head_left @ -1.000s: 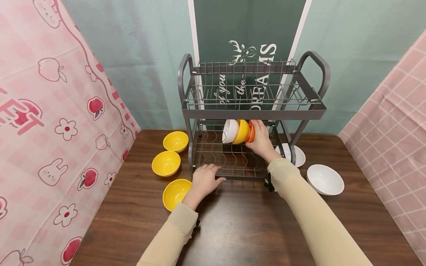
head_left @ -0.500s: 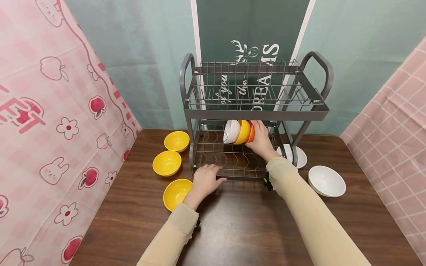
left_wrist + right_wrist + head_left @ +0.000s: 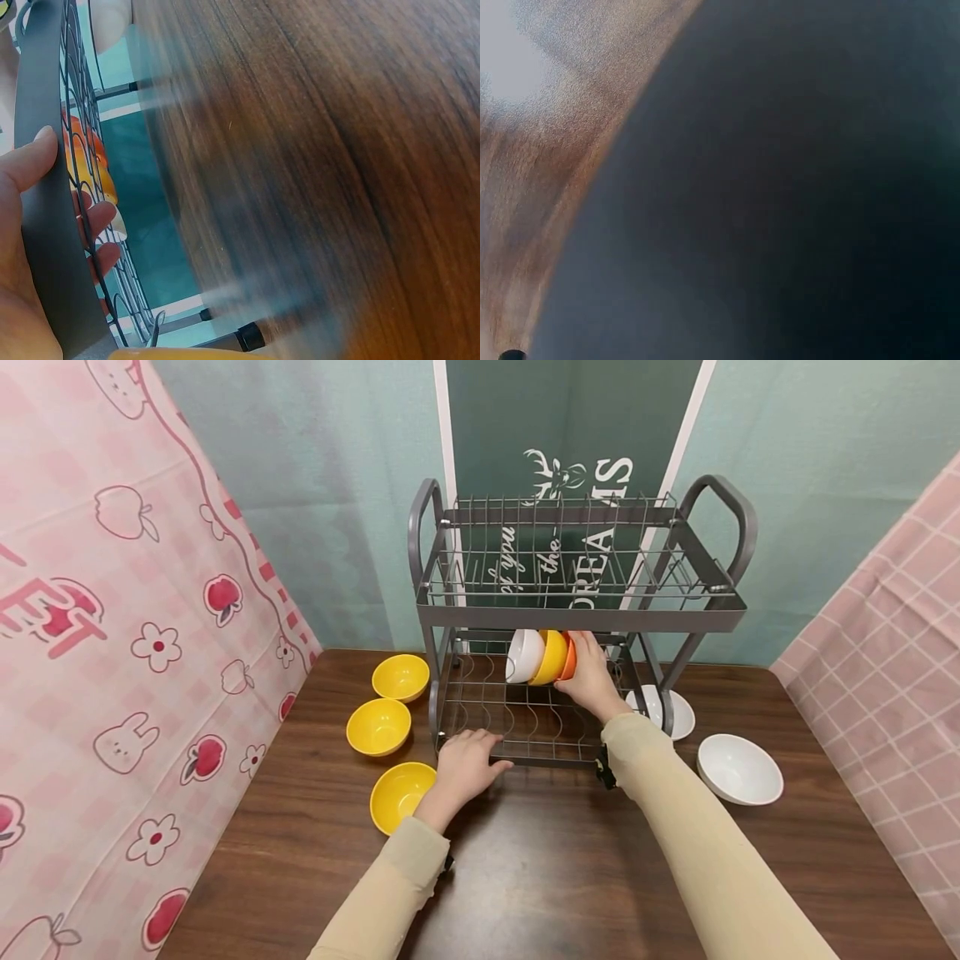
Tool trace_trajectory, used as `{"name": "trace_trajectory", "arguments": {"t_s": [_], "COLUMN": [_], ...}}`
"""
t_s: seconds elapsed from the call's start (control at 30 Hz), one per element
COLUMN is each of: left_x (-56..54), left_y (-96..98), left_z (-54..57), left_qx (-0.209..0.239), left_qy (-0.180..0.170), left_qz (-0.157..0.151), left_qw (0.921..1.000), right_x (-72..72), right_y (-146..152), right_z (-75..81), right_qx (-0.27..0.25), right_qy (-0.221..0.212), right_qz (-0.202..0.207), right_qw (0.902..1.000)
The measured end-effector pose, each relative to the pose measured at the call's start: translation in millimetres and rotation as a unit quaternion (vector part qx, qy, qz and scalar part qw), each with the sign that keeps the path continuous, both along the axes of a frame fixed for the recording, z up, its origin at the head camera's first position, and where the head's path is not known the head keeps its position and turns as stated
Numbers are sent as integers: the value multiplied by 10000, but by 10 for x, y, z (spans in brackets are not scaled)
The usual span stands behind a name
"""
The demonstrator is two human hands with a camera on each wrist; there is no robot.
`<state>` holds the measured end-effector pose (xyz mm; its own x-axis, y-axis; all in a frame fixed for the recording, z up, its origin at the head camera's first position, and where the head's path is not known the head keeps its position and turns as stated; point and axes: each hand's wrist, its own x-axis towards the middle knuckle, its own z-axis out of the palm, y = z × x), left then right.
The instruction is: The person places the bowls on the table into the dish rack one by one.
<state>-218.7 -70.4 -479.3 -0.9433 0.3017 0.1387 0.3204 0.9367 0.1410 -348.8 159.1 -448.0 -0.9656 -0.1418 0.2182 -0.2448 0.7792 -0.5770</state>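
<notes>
A grey two-tier dish rack (image 3: 581, 619) stands on the table. On its lower tier a white bowl (image 3: 524, 657), a yellow bowl (image 3: 551, 657) and an orange bowl (image 3: 571, 662) stand on edge in a row. My right hand (image 3: 590, 680) holds the orange bowl at the row's right end, fingers over its top. Gripping the lower tier's front rail (image 3: 52, 225), my left hand (image 3: 467, 764) has its thumb in front and its fingers curled behind the wires, as the left wrist view shows. A dark blurred surface fills most of the right wrist view, hiding the right hand there.
Several yellow bowls (image 3: 378, 727) sit upright left of the rack. To its right are a white bowl (image 3: 739, 769) and another white bowl (image 3: 681, 717), partly behind a rack leg. The upper tier (image 3: 555, 556) overhangs the right hand. Curtains surround the table.
The head view has shifted slightly, moving the whole scene a little to the right. Both hands and the bowls keep their places on the rack.
</notes>
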Motion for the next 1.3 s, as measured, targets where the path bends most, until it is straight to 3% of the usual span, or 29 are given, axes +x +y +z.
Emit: {"name": "trace_trajectory", "arguments": {"t_s": [1.3], "left_x": [-17], "left_y": [1], "left_z": [-30], "left_qx": [-43], "left_qy": [42], "left_qz": [-13], "left_qw": [10000], "right_x": [-55], "right_y": [34], "right_z": [-22], "right_qx": [-572], "right_qy": [-116], "right_qz": [225], "right_qw": [9980]}}
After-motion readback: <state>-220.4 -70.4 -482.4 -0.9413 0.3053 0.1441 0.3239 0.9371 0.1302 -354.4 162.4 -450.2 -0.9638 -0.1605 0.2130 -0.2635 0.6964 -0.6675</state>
